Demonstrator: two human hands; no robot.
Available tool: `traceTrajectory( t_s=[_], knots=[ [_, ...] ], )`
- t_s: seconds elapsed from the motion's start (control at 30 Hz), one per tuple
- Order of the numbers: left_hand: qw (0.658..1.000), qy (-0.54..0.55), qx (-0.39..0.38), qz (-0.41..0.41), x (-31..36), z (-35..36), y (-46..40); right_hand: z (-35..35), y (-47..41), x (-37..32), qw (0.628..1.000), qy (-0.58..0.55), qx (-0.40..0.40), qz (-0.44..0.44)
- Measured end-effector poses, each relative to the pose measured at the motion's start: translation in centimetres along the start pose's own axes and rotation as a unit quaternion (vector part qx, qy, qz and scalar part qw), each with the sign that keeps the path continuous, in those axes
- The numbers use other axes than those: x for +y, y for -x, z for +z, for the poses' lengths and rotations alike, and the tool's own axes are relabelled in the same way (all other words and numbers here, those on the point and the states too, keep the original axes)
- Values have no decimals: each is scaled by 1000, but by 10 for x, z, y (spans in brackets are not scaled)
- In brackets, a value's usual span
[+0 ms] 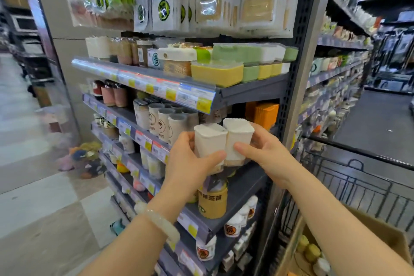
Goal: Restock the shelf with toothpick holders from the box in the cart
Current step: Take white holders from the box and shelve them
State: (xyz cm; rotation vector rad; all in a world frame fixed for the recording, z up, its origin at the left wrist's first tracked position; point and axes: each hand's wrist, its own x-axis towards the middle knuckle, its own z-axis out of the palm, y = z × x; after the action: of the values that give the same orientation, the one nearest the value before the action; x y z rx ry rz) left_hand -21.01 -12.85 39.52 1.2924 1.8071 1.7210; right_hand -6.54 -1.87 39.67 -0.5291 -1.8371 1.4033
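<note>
I see two white toothpick holders (223, 141) upright, long axes vertical, touching side by side above the near right end of the grey shelf (242, 184). My left hand (190, 161) grips the left one, my right hand (266, 154) the right one, thumbs across their fronts. Bare shelf lies beneath, orange packs (262, 114) behind, the cardboard box (380, 231) near right in the cart (349, 177).

**One head camera, close to the shelf**

A single wide-angle view looks from the person's head, forward and slightly down. It faces the end of a shelf unit (246, 177) at close range, with both forearms reaching in from the bottom edge. The aisle floor (33, 186) falls away on the left, and a cart (358, 186) and a box (380, 231) sit low on the right. Straight lines bend toward the frame edges. No second view shares the scene.
</note>
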Motion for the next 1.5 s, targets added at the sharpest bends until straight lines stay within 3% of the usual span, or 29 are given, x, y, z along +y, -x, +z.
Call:
traceTrajectory(
  t_s=[0.4, 0.7, 1.0, 1.5],
  knots=[
    [994, -80, 79, -18, -35, 18, -37, -7, -62, 35, 997, 35, -51, 39],
    [991, -111, 68, -9, -34, 19, -41, -7, -71, 46, 989, 132, -51, 33],
    [977, -200, 67, 12, -29, 32, -54, -13, -81, 52, 988, 152, -24, 11],
    [983, -178, 54, -9, -42, 29, -57, -21, -81, 70, 983, 183, -12, -21]
  ],
)
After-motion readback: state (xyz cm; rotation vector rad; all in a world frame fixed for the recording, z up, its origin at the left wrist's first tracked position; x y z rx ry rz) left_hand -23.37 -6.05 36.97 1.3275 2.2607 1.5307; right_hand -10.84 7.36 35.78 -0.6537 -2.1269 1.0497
